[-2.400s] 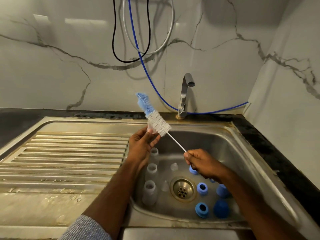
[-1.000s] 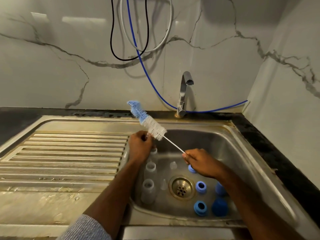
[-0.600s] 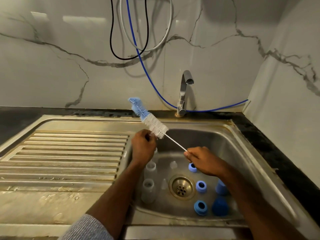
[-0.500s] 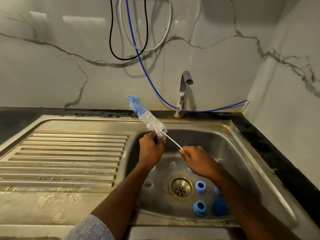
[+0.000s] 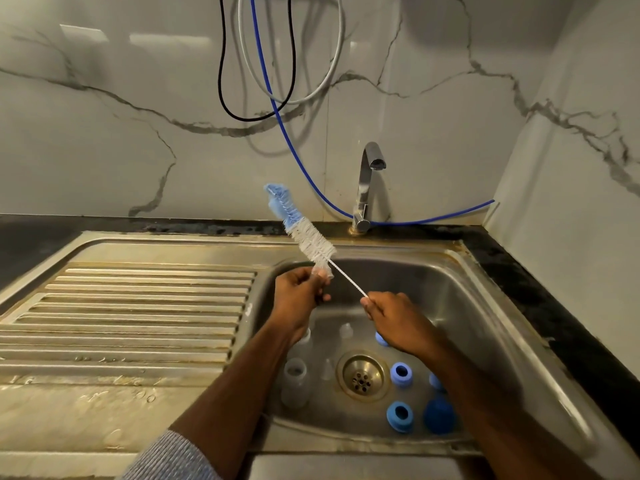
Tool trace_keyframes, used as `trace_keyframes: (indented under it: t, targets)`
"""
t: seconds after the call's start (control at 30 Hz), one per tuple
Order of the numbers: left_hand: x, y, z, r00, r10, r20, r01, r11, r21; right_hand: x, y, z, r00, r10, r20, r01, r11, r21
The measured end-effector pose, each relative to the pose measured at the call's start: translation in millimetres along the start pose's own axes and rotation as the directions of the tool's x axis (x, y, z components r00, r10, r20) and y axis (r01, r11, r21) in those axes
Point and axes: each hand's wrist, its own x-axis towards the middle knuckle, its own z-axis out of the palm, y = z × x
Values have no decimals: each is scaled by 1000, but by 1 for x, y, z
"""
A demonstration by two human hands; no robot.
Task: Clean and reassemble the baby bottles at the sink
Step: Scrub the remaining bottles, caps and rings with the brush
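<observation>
Over the sink basin (image 5: 485, 306), my right hand (image 5: 398, 320) grips the thin wire handle of a bottle brush (image 5: 311, 240) with white and blue bristles, angled up to the left. My left hand (image 5: 299, 292) pinches a small clear part, seemingly a teat (image 5: 320, 272), against the brush's lowest bristles. In the basin stand a clear bottle (image 5: 294, 377) and another half hidden by my left wrist. Two clear teats (image 5: 346, 330) lie near the drain. Blue collars (image 5: 401, 374) and a blue cap (image 5: 439, 415) sit at the right.
A ribbed steel drainboard (image 5: 138, 306) lies left of the basin. The tap (image 5: 367, 188) stands behind it, with a blue hose (image 5: 301, 157) and black and grey cables hanging on the marble wall. The drain (image 5: 362, 375) is in the basin's middle. A dark counter edge (image 5: 540, 299) runs along the right.
Both hands and the brush have drifted right, over the basin. My left hand's fingers have curled tighter round the clear part, now at the base of the bristles.
</observation>
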Motion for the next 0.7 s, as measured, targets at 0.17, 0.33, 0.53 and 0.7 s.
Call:
trace_keyframes:
  t: [0.17,0.33,0.53,0.7]
  targets:
    - [11,9,-14,980,-62,-190,29,985,-171,-2,15,-11,987,37,156,-65,983,174]
    - [10,-3,-11,999,-8,-49,11,998,60,-4,9,-7,988,16,152,-38,989,142]
    - [2,-4,6,1000,-20,1,20,1000,13,1,0,-5,998,36,51,-42,991,125]
    - [2,2,-1,997,-30,-74,26,998,-51,-3,3,-13,997,31,73,-45,978,204]
